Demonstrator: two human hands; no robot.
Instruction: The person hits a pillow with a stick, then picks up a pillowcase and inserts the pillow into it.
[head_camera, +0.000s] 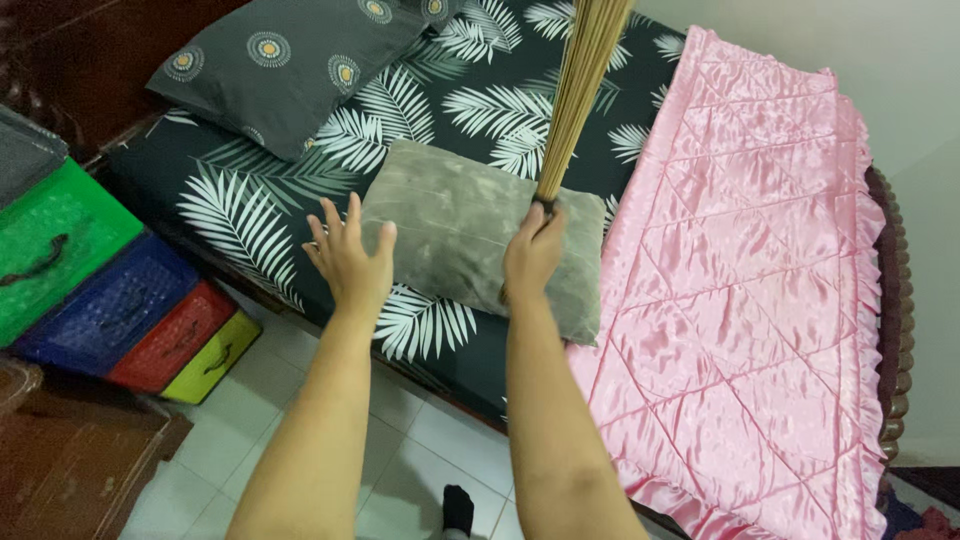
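At frame centre the right hand (533, 252) grips a light, springy stick broom (585, 85) at its bound base, while the left hand (347, 255), fingers spread, rests against the soft grey pillow (480, 235), likely light and best grasped by its edges, on the leaf-print bed (250, 200).

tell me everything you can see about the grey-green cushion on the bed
The cushion is a small, soft rectangle in dull grey-green, velvety-looking fabric with pale rubbed patches. It lies flat on the dark leaf-print sheet, beside the pink quilt. The left hand touches its left edge; the right hand, gripping a stick broom, is over its right side.
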